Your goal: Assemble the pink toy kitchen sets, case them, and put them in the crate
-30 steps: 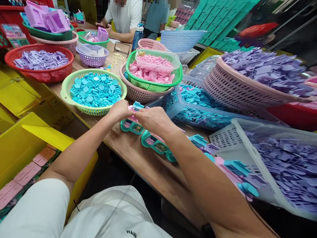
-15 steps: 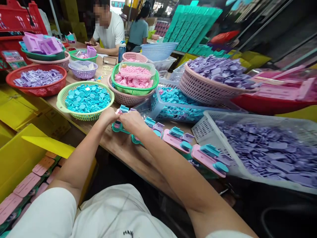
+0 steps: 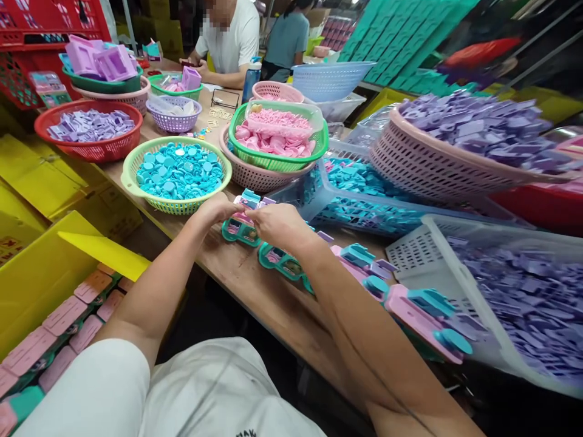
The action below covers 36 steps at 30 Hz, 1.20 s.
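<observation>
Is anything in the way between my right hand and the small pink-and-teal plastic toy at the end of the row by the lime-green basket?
Nothing visible: your right hand is already at the toy, with your left hand at its other side. The basket sits off to the left, not between them.

Yellow cartons stand beside the wooden table; behind it, the room is partly dark.

Across the surface from me, a white-shirted person leans near a blue bottle.
</observation>
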Tool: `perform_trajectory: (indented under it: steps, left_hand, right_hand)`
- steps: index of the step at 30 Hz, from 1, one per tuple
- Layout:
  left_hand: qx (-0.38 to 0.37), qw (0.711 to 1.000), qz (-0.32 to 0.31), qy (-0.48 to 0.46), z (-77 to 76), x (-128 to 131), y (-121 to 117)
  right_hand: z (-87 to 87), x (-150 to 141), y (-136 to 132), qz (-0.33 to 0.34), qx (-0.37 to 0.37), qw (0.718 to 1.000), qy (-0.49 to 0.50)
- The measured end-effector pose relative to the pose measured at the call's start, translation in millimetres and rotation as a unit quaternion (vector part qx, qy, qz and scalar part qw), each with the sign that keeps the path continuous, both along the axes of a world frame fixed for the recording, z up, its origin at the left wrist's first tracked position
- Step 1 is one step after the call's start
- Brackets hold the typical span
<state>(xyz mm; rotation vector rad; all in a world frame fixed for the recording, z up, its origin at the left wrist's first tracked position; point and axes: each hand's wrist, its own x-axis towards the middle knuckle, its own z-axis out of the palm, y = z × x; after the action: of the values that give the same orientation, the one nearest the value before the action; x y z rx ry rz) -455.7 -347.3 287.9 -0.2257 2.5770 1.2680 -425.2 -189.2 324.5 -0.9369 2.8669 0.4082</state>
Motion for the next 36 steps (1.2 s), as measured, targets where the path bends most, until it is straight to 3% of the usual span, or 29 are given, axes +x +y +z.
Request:
perform_trajectory:
  steps: [4, 11, 15, 21, 31, 36]
  left_hand:
    - [0.061, 0.998, -0.008, -0.028, -2.7, -2.4, -4.6]
    - [0.19, 0.979, -0.051, -0.049, -22.8, -2.0, -14.0]
    - [0.192, 0.981, -0.032, -0.017, -33.2, -4.5, -8.8]
    - [0.218, 0.975, -0.03, -0.001, -37.3, -10.4, -1.2]
    - [0.217, 0.975, -0.051, -0.005, -30.3, -11.3, -0.3]
    - [0.186, 0.981, -0.049, -0.002, -27.6, -15.1, -0.4]
  right_hand:
    - [0.3, -6.2, -0.4, -0.006, -0.032, 0.999, 0.025]
    - [-18.8, -12.0, 4.8, -0.017, -0.069, 0.994, 0.08]
    - [-25.4, -8.1, 10.8, -0.018, -0.084, 0.99, 0.109]
    - [-32.2, -1.6, 12.9, -0.011, -0.065, 0.988, 0.139]
    - [-11.0, -10.4, 3.9, 0.002, 0.031, 0.998, 0.047]
    - [-10.8, -11.7, -4.3, -0.024, 0.002, 0.999, 0.03]
